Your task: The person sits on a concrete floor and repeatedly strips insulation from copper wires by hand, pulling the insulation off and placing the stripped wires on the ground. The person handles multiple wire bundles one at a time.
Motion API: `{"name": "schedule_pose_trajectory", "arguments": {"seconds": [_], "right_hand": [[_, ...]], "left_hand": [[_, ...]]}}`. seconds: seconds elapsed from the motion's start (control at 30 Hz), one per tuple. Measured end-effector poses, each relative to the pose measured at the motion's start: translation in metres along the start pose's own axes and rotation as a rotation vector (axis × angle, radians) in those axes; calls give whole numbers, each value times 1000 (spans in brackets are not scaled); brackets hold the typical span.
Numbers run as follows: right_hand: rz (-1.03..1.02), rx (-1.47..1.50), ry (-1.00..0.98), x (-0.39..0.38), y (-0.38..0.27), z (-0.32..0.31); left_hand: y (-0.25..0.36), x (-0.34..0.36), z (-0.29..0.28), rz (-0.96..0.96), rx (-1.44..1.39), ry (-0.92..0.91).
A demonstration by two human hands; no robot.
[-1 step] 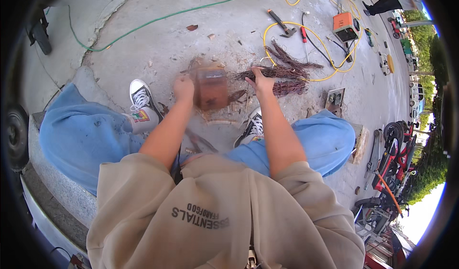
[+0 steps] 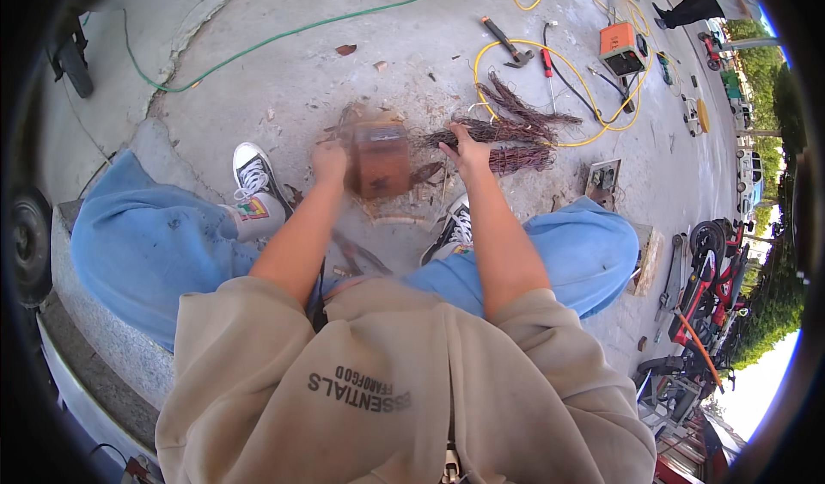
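A rusty brown, box-shaped metal block (image 2: 382, 159) stands on the concrete between my shoes, its upper left part blurred. My left hand (image 2: 329, 159) is closed at the block's left side; what it holds there I cannot make out. To the right of the block, my right hand (image 2: 469, 150) has thumb and fingers around the left end of a bundle of thin dark reddish wires (image 2: 507, 129). More bundles of the same wire lie against it, one beyond and one nearer (image 2: 522, 159). Brown scraps and debris surround the block.
Beyond the wires lie a claw hammer (image 2: 509, 44), a red-handled screwdriver (image 2: 547, 63) and a looped yellow cable (image 2: 477, 63). An orange boxy machine (image 2: 620, 40) stands farther right. A green hose (image 2: 301, 31) crosses the far floor. A small metal box (image 2: 603, 177) sits by my right knee.
My right hand has shifted very slightly left along the wire bundle. The left hand has edged a little left, and the block stays in place.
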State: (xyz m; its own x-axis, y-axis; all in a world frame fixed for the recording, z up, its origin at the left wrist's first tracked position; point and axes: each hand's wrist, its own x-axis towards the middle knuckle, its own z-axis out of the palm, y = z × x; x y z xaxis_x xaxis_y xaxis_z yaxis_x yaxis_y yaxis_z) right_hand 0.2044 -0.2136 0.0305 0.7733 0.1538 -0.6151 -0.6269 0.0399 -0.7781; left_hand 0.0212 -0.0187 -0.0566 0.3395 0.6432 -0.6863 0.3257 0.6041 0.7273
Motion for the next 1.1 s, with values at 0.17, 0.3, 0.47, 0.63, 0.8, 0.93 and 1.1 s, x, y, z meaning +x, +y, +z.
{"name": "schedule_pose_trajectory", "arguments": {"seconds": [0.17,0.3,0.47,0.63,0.8,0.93,1.1], "right_hand": [[213,-7,-56,6,21,-1],[292,-92,-128,2,37,10],[414,-236,-302,1,62,13],[463,-142,-299,7,96,19],[385,-107,-152,29,87,19],[237,-116,112,19,65,10],[382,-104,-118,22,82,9]], "left_hand": [[-29,10,-16,-24,238,-433],[-23,1,-11,18,118,-479],[-6,-18,-4,-51,116,-488],[16,-28,-4,-60,273,-538],[-21,15,-9,-20,309,-528],[-6,2,-8,22,365,-495],[39,-20,-23,-238,303,-460]]}}
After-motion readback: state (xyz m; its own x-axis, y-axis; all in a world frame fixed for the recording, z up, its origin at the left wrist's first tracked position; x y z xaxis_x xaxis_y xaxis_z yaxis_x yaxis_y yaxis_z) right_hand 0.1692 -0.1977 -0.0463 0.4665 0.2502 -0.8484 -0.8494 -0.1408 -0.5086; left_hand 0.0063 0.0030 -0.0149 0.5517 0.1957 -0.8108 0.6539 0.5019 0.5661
